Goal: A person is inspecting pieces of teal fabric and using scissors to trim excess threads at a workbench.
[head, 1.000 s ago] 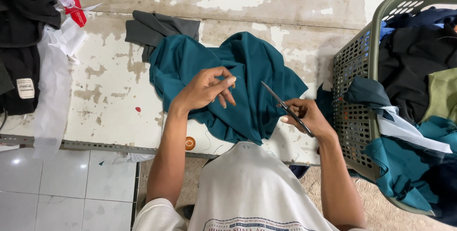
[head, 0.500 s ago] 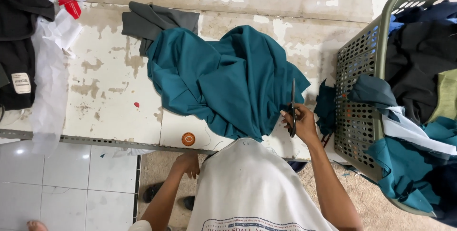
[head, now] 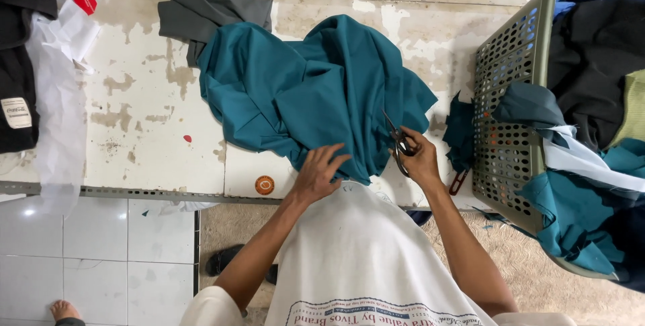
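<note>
A crumpled teal garment (head: 316, 94) lies on a worn white table (head: 141, 104). My left hand (head: 319, 173) rests with fingers spread on the garment's near edge, holding nothing. My right hand (head: 420, 158) grips a pair of dark scissors (head: 398, 141), blades pointing up against the right side of the teal cloth. A grey cloth (head: 201, 14) pokes out from under the teal garment at the back left.
A green perforated laundry basket (head: 510, 118) full of dark, teal and white clothes stands at the right. Black garments (head: 20, 57) and white paper (head: 57, 98) lie at the left. A small orange disc (head: 265, 185) sits near the table edge. A bare foot (head: 64, 311) shows on the tiled floor.
My left hand came up from below the table edge and landed on the garment's near edge. My right hand kept the scissors by the cloth's right side.
</note>
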